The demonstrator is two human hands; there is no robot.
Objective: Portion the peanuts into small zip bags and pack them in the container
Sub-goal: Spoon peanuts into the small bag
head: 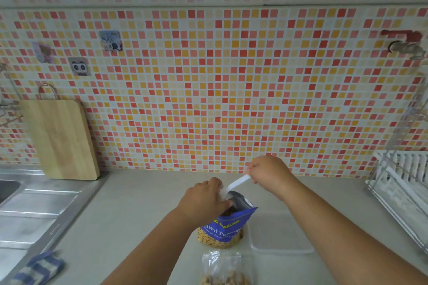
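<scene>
A blue peanut bag (228,224) stands open on the counter, peanuts showing through its clear bottom. My left hand (205,199) grips the bag's open top at its left side, together with something small and clear. My right hand (266,172) holds the handle of a white plastic spoon (236,184) whose bowl end dips into the bag's mouth. A small clear zip bag (222,266) with peanuts in it lies on the counter in front of the blue bag. A clear plastic container (281,231) sits just right of the bag.
A steel sink and drainboard (34,210) lie at the left, with a blue checked cloth (38,268) near the front edge. A wooden cutting board (61,139) leans on the tiled wall. A white dish rack (403,180) stands at the right.
</scene>
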